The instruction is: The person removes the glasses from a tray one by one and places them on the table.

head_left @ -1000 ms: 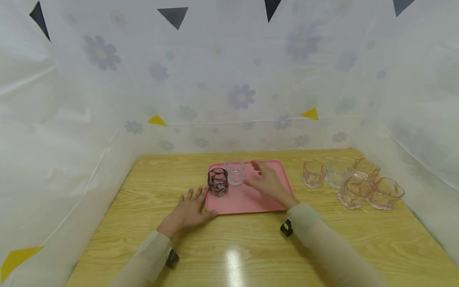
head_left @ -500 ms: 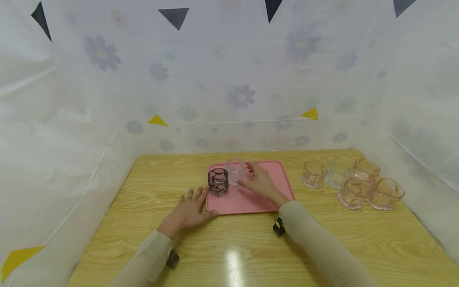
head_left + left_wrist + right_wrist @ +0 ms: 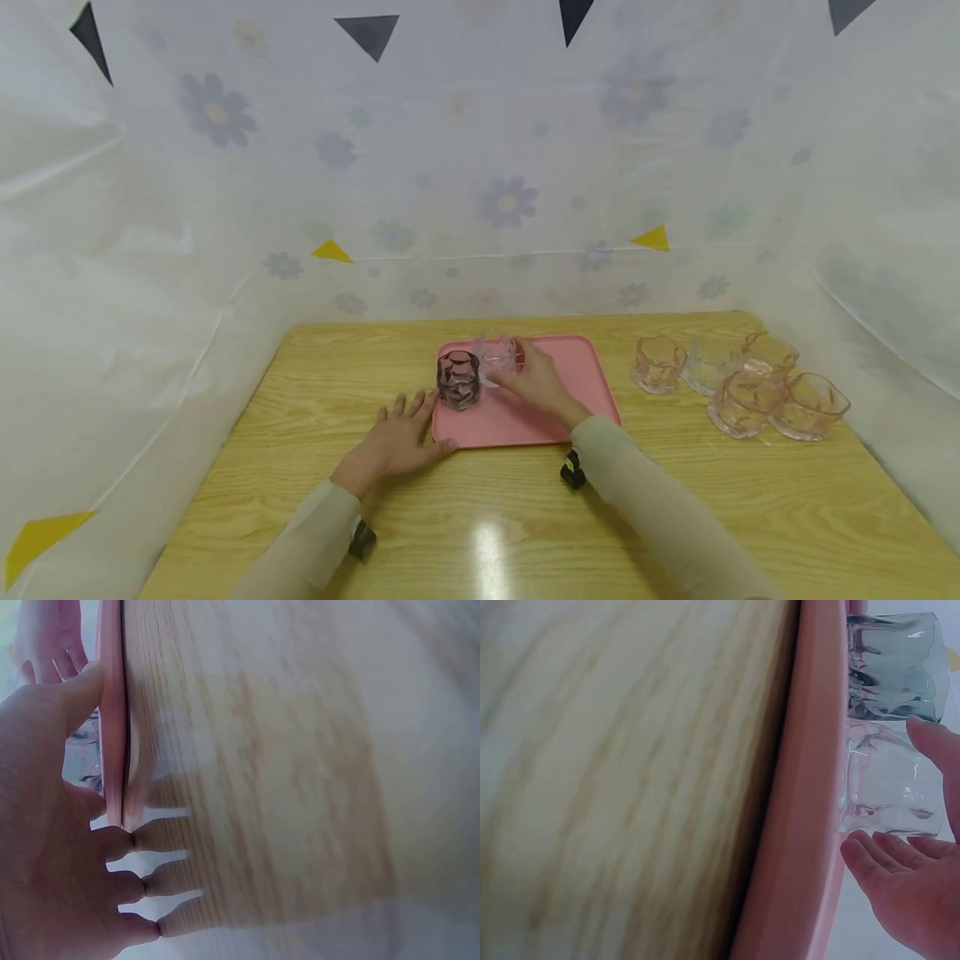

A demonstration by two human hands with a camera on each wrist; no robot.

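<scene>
On the pink tray (image 3: 517, 425) a dark purple-grey glass (image 3: 457, 380) stands upright at the left, with a clear glass (image 3: 495, 357) close beside it. My right hand (image 3: 538, 379) holds the clear glass from its right side, thumb in front and fingers along the far side. The right wrist view shows that clear glass (image 3: 892, 780) between thumb and fingers, the dark glass (image 3: 896, 667) adjoining it. My left hand (image 3: 393, 442) lies with spread fingers at the tray's near left corner. In the left wrist view its thumb touches the tray's rim (image 3: 111, 712).
Several glasses stand grouped on the wooden table (image 3: 420, 533) at the right: amber-tinted ones, such as the front amber glass (image 3: 808, 408), and another clear glass (image 3: 708, 367). A flowered white sheet (image 3: 442, 167) encloses the back and sides.
My right hand has moved left across the tray and closed in around the clear glass. The left hand and both glasses on the tray stay in place.
</scene>
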